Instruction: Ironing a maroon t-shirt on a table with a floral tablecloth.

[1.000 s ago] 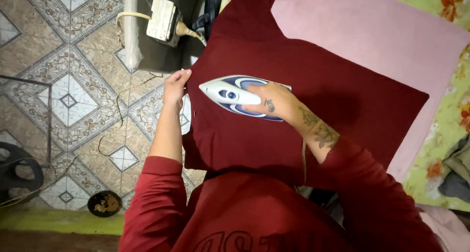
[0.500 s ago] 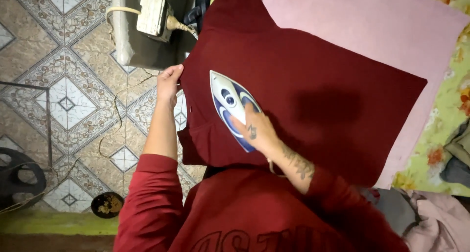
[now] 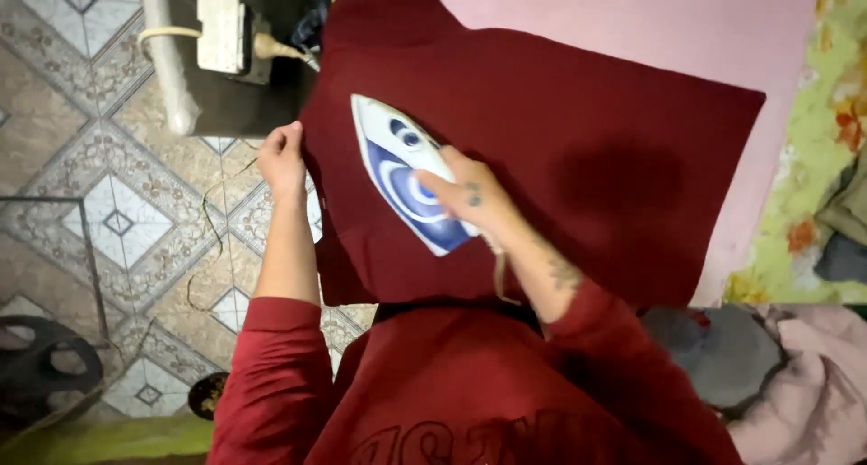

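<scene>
A dark red garment [image 3: 578, 122] lies spread flat over a pink cloth [image 3: 632, 23]. A white and blue electric iron [image 3: 397, 167] rests on the garment near its left edge, tip pointing up and left. My right hand [image 3: 470, 199] grips the iron's handle; its cord [image 3: 497, 275] hangs by my wrist. My left hand [image 3: 282, 158] pinches the garment's left edge, holding it taut over the side of the surface.
A white plug box [image 3: 221, 32] with a cable sits on a dark stand at top left, beside a white pipe [image 3: 167, 59]. Patterned floor tiles [image 3: 117, 221] lie to the left. Crumpled clothes [image 3: 795, 375] and a floral sheet [image 3: 813, 158] are at right.
The iron swung from pointing left to pointing up-left and slid toward the garment's left edge. My left hand kept its hold on the edge. The view shifted right.
</scene>
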